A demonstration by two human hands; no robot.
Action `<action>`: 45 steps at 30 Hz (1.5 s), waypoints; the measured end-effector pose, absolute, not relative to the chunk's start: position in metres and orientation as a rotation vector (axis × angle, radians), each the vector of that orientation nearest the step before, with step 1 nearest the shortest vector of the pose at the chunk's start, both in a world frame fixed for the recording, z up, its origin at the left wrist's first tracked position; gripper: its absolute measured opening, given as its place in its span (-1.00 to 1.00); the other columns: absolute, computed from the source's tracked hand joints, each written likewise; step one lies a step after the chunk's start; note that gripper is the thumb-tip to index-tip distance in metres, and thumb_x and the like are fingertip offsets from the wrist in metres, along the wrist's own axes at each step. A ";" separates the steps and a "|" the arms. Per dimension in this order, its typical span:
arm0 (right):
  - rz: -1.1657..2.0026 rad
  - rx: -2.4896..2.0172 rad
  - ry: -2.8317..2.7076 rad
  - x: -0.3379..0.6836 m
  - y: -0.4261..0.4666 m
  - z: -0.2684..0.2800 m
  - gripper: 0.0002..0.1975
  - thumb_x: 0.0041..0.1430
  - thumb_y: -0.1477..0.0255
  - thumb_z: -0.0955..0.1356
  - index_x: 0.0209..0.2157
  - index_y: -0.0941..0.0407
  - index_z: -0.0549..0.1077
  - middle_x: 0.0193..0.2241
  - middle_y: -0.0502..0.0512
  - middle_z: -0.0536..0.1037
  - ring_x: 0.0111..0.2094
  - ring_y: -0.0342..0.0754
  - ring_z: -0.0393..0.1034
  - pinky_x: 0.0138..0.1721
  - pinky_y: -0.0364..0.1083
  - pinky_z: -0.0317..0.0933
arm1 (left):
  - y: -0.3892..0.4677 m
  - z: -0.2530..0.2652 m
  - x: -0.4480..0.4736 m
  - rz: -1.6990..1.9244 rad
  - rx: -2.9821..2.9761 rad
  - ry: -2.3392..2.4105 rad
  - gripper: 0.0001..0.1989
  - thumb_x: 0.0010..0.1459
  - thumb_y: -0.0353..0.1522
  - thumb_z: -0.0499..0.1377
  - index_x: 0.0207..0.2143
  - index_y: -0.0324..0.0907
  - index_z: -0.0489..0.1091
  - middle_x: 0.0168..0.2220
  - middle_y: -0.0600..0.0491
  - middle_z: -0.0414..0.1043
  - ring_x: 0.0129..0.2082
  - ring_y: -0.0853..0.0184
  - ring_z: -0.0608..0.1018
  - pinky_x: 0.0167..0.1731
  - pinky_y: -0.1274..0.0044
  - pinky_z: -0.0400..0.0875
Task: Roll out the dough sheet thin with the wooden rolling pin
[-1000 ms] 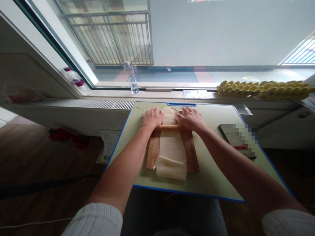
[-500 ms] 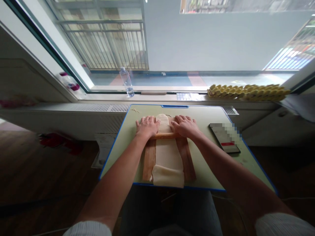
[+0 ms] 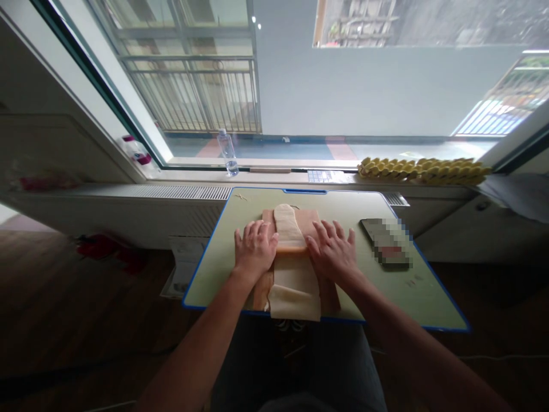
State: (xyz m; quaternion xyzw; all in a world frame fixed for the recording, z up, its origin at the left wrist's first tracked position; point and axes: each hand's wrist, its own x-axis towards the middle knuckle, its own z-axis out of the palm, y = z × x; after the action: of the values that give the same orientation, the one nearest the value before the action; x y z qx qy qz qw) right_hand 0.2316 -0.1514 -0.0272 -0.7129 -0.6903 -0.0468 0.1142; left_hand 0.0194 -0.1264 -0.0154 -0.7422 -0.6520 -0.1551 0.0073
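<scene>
A wooden rolling pin (image 3: 291, 251) lies crosswise over a long, pale sheet of dough (image 3: 288, 226). The near end of the sheet is folded over at the table's front edge. Beneath the dough is a brown wooden board (image 3: 329, 294), showing along both sides. My left hand (image 3: 255, 246) rests palm down over the pin's left end, fingers spread forward. Over the right end lies my right hand (image 3: 332, 249), also flat with its fingers apart. Both palms hide the ends of the pin.
The small green table (image 3: 343, 206) has a blue rim. A phone (image 3: 386, 243), partly pixelated, lies on its right side. On the windowsill stand a clear bottle (image 3: 228, 153), a bottle with a purple label (image 3: 138, 153) and yellow egg trays (image 3: 422, 170).
Both hands have moved toward me along the dough, with the rolling pin under them. More of the dough's far end and the board shows now. The camera view has tilted up slightly.
</scene>
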 end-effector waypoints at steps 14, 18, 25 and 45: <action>-0.236 -2.018 -1.985 0.226 -0.175 -0.043 -0.41 0.53 0.03 0.17 0.37 0.03 0.38 0.40 0.19 0.36 0.42 0.31 0.11 0.38 0.39 -0.08 | -0.143 -0.033 0.033 -0.648 -2.258 -1.992 -0.53 0.49 -0.15 -0.03 0.28 -0.07 0.43 0.34 -0.10 0.43 0.36 0.01 0.39 0.37 0.02 0.17; -0.206 -2.034 -1.983 0.226 -0.157 -0.038 -0.37 0.54 0.00 0.13 0.38 0.05 0.37 0.38 0.21 0.38 0.40 0.30 0.15 0.38 0.36 -0.08 | -0.122 -0.027 0.036 -0.529 -2.263 -2.077 -0.51 0.47 -0.14 -0.03 0.32 -0.03 0.39 0.39 -0.07 0.37 0.37 0.04 0.37 0.37 0.04 0.19; -0.123 -2.155 -2.065 0.226 -0.121 -0.028 -0.31 0.54 -0.02 0.06 0.45 0.06 0.27 0.44 0.19 0.30 0.43 0.30 0.09 0.38 0.32 -0.06 | -0.086 -0.018 0.035 -0.390 -2.344 -2.147 -0.45 0.46 -0.08 -0.09 0.36 -0.01 0.32 0.44 -0.08 0.28 0.40 0.02 0.32 0.36 0.03 0.21; 0.313 -2.211 -2.112 0.235 -0.042 -0.013 -0.19 0.44 -0.14 0.02 0.53 -0.04 0.08 0.54 0.11 0.06 0.49 0.33 -0.05 0.42 0.42 -0.12 | -0.010 -0.020 0.036 -0.396 -2.378 -2.177 -0.43 0.46 -0.07 -0.12 0.35 -0.09 0.31 0.36 -0.16 0.37 0.31 0.00 0.40 0.30 0.06 0.28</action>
State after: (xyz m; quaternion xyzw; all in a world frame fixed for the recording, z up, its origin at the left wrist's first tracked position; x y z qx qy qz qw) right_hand 0.2349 -0.0422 -0.0125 -0.7189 -0.6868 0.1019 0.0339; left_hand 0.0360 -0.0104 -0.0201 -0.7310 -0.6693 -0.1217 -0.0532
